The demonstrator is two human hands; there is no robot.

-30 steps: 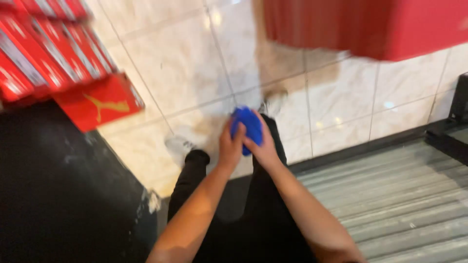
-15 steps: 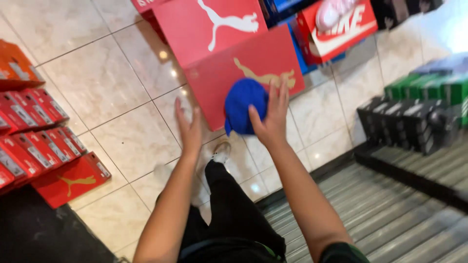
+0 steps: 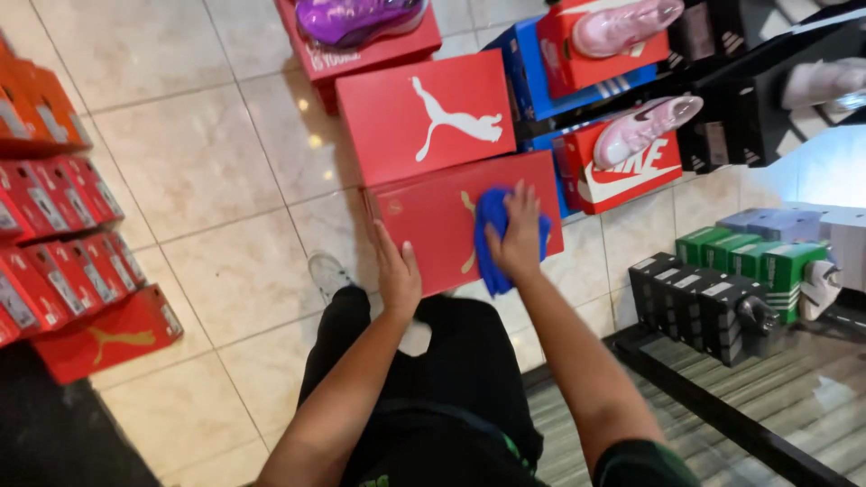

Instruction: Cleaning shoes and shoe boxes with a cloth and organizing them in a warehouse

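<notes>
Floor tiles (image 3: 194,162), pale and glossy, carry stacked red shoe boxes (image 3: 54,243) on the left. Two red boxes lie ahead: one farther (image 3: 424,113), one nearer red box (image 3: 433,221). Three shoes sit on boxes behind: one purple (image 3: 356,16), two pink (image 3: 645,126). One blue cloth (image 3: 492,236) lies on the nearer lid, pressed under the flat right hand (image 3: 519,239). The left hand (image 3: 397,275), open, steadies that box's near edge, well apart from the right.

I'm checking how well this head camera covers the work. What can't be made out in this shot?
Head view only:
- Part of the red shoe box lid lies under the blue cloth and the right hand.
- The left hand covers the box's near left edge.
- The box's contents: lid shut.
- The purple shoe is cut off by the top edge.
</notes>
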